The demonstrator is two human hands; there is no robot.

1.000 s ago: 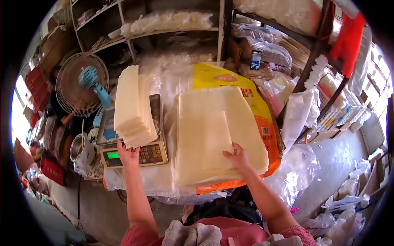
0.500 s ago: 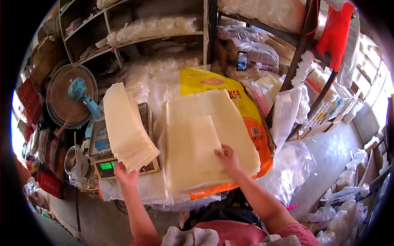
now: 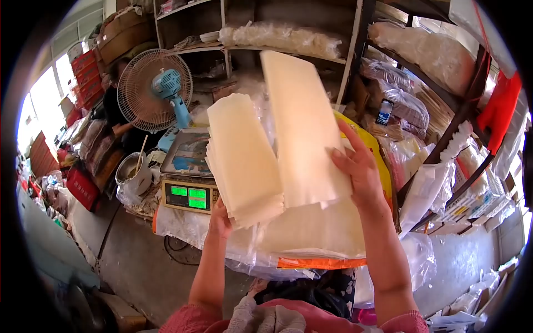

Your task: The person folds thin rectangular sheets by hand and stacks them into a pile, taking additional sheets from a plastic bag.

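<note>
My left hand [image 3: 221,219] is closed on the lower end of a thick stack of folded cream sheets [image 3: 244,158], held up at a tilt with layered edges. To its right, my right hand [image 3: 362,169] grips a folded cream sheet [image 3: 305,127] by its right side, fingers in front and apart from the thumb. This sheet stands raised beside the stack, its edge close against it. Beneath both lies a pile of large flat cream sheets [image 3: 316,238], partly covered by what I hold. What the sheets are made of, I cannot tell.
A digital scale [image 3: 189,195] with lit green displays sits left of the stack, a fan [image 3: 155,89] behind it. Under the pile is a yellow and orange printed bag [image 3: 386,161]. Shelves hold a bagged bundle [image 3: 280,41]. A bucket [image 3: 133,173] stands at left.
My right hand has lifted a folded sheet off the flat pile and brought it up beside the stack. The left-hand stack has moved away from over the scale. The view has turned left.
</note>
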